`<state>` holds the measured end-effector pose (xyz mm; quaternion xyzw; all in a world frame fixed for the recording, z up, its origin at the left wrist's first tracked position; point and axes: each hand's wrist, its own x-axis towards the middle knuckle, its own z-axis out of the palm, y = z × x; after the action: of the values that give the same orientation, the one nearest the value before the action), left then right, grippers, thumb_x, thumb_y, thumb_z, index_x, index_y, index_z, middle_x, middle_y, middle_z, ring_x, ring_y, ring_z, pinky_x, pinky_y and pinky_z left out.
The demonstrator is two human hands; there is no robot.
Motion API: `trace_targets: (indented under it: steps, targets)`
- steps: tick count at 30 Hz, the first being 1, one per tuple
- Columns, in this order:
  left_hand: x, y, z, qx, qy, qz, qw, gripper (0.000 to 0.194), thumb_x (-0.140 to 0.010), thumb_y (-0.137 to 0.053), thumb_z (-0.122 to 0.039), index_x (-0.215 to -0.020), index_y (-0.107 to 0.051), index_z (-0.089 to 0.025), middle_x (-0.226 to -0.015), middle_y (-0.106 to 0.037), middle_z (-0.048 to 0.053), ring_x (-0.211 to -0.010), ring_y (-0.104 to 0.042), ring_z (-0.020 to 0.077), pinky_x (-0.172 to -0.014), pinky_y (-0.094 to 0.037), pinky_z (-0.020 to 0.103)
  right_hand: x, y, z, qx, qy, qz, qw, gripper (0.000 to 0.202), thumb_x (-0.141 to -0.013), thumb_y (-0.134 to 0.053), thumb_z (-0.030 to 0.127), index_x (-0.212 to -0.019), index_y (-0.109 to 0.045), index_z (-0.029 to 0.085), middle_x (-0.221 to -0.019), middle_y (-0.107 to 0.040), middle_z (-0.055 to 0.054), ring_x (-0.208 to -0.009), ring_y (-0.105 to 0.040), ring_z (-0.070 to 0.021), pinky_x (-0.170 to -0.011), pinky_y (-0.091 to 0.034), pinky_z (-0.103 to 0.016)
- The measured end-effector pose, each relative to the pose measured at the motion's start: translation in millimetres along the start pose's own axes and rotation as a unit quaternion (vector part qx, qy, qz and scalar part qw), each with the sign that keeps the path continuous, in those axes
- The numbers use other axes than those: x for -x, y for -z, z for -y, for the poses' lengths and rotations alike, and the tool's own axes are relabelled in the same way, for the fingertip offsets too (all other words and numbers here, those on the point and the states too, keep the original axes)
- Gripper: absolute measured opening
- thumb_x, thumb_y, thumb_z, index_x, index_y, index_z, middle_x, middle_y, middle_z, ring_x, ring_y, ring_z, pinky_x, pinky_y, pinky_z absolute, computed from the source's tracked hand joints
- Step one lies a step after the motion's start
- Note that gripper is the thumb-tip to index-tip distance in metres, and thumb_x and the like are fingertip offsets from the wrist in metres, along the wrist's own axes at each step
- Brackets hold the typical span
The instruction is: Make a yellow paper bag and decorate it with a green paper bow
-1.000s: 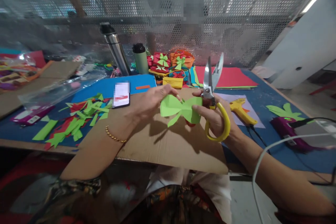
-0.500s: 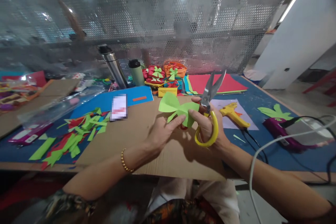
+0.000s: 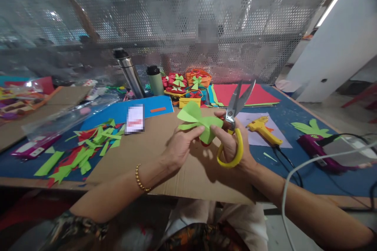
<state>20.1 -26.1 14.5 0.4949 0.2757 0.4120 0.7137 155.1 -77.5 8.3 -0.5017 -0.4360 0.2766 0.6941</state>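
Observation:
A light green paper cutout with bow-like lobes is held up over the cardboard sheet. My left hand pinches its lower middle between thumb and fingers. My right hand grips its right lobe with the thumb and fingertips. Hooked over that same hand are yellow-handled scissors, blades spread and pointing up, away from the paper. A bit of red shows under the cutout, too hidden to make out.
Green and red paper scraps lie left. A yellow glue gun rests on lilac paper at right, near a purple device and a white cable. Behind stand a steel flask, a green bottle and small paper bags.
Both hands keep hold of the cutout, which has tilted slightly, with its lower left lobe now spreading further left. The scissors stay in my right hand. The view has shifted a little.

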Motion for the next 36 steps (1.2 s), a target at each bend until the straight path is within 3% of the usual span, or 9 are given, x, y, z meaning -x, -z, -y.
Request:
trace_targets:
  steps: [3, 7, 10, 16, 22, 30, 36]
  targets:
    - [-10, 13.0, -16, -0.029, -0.037, 0.015, 0.999, 0.024, -0.076, -0.084, -0.035, -0.092, -0.079, -0.017, -0.103, -0.08, 0.008, -0.097, -0.07, 0.0228, -0.09, -0.055, 0.037, -4, 10, 8, 0.053, 0.009, 0.065, 0.996, 0.041, -0.082, -0.074, 0.052, -0.108, -0.059, 0.025, -0.079, -0.065, 0.001, -0.065, -0.065, -0.0198, -0.067, -0.056, -0.038]
    - [-31, 44.4, -44, -0.045, -0.107, -0.042, 0.992, 0.023, -0.067, -0.087, -0.029, -0.086, -0.078, -0.019, -0.093, -0.08, 0.004, -0.089, -0.071, 0.02, -0.083, -0.057, 0.034, -14, 27, 16, 0.143, -0.002, 0.166, 0.976, 0.046, -0.093, -0.062, 0.064, -0.114, -0.061, 0.022, -0.069, -0.059, 0.004, -0.055, -0.059, -0.0172, -0.058, -0.05, -0.034]
    - [-38, 61.1, -63, -0.041, -0.128, -0.045, 0.99, 0.026, -0.062, -0.087, -0.03, -0.083, -0.078, -0.017, -0.088, -0.081, 0.005, -0.084, -0.073, 0.0223, -0.077, -0.06, 0.036, -21, 37, 15, 0.229, 0.014, 0.218, 0.949, 0.054, -0.093, -0.057, 0.071, -0.11, -0.067, 0.021, -0.066, -0.057, 0.003, -0.055, -0.053, -0.0159, -0.055, -0.044, -0.032]
    - [-30, 62.5, -72, -0.063, -0.138, -0.004, 0.988, 0.024, -0.068, -0.086, -0.031, -0.086, -0.08, -0.016, -0.088, -0.081, 0.008, -0.09, -0.076, 0.0249, -0.083, -0.061, 0.037, -16, 36, 21, 0.242, -0.001, 0.343, 0.907, 0.072, -0.087, -0.055, 0.082, -0.113, -0.069, 0.017, -0.074, -0.058, -0.001, -0.062, -0.05, -0.0161, -0.055, -0.041, -0.029]
    - [-23, 57.1, -69, -0.13, -0.133, 0.072, 0.98, 0.023, -0.074, -0.083, -0.034, -0.091, -0.082, -0.018, -0.097, -0.082, 0.008, -0.093, -0.076, 0.0247, -0.084, -0.06, 0.035, -11, 35, 26, 0.249, 0.031, 0.342, 0.906, 0.074, -0.087, -0.05, 0.088, -0.105, -0.068, 0.019, -0.074, -0.054, 0.0, -0.065, -0.047, -0.0166, -0.055, -0.038, -0.028]
    - [-20, 56.6, -70, -0.153, -0.126, 0.069, 0.978, 0.023, -0.074, -0.083, -0.035, -0.091, -0.083, -0.02, -0.098, -0.083, 0.007, -0.098, -0.076, 0.0252, -0.094, -0.059, 0.038, -11, 30, 27, 0.285, 0.04, 0.314, 0.905, 0.07, -0.081, -0.057, 0.09, -0.087, -0.064, 0.021, -0.066, -0.044, 0.005, -0.06, -0.039, -0.0141, -0.054, -0.03, -0.028]
    - [-19, 55.4, -70, -0.151, -0.128, 0.073, 0.977, 0.023, -0.072, -0.085, -0.033, -0.091, -0.082, -0.02, -0.098, -0.083, 0.006, -0.096, -0.075, 0.0253, -0.089, -0.058, 0.037, -12, 30, 30, 0.292, 0.047, 0.311, 0.903, 0.071, -0.08, -0.055, 0.092, -0.085, -0.062, 0.021, -0.063, -0.042, 0.006, -0.059, -0.038, -0.0137, -0.053, -0.028, -0.027]
